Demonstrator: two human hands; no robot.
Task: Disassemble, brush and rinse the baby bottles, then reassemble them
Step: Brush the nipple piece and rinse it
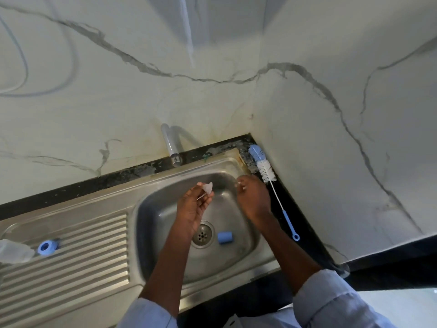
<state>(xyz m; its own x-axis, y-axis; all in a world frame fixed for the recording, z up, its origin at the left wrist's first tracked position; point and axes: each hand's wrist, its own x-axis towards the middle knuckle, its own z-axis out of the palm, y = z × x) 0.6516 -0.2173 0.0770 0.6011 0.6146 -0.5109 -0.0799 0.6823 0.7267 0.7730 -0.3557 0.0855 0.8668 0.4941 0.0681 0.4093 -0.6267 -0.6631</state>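
Over the sink basin (165, 209), my left hand (192, 207) holds a clear silicone nipple (208, 187) in its fingertips. My right hand (254, 200) is beside it to the right, fingers curled, pinching a tiny pale thing (238, 184) that is too small to identify. A blue bottle cap (224, 237) lies on its side in the basin next to the drain (202, 234). A blue screw ring (47, 247) sits on the ribbed drainboard (82, 261). A clear bottle body (14, 252) lies at the left edge, partly cut off.
A bottle brush (266, 170) with white bristles and a blue handle lies on the dark counter along the right wall. The tap (171, 147) stands behind the basin with no water running. Marble-patterned walls close in the back and right.
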